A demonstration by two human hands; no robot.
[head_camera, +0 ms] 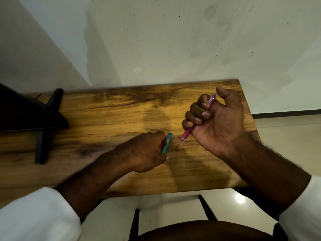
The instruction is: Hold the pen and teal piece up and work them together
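Note:
My right hand (pixel 215 119) grips a pink mechanical pencil (pixel 186 133) in a fist, thumb over its top end, with the thin tip pointing down at the wooden table (pixel 121 115). My left hand (pixel 147 150) rests on the table and pinches a small teal flat case (pixel 167 142) standing on its edge. The pencil tip sits just to the right of the teal case, a short gap apart.
A dark monitor with a black stand (pixel 41 136) occupies the table's left side. A white wall (pixel 173 40) rises behind the table. Below the near edge are a pale tiled floor (pixel 182 202), black table legs and a dark chair seat (pixel 199 230).

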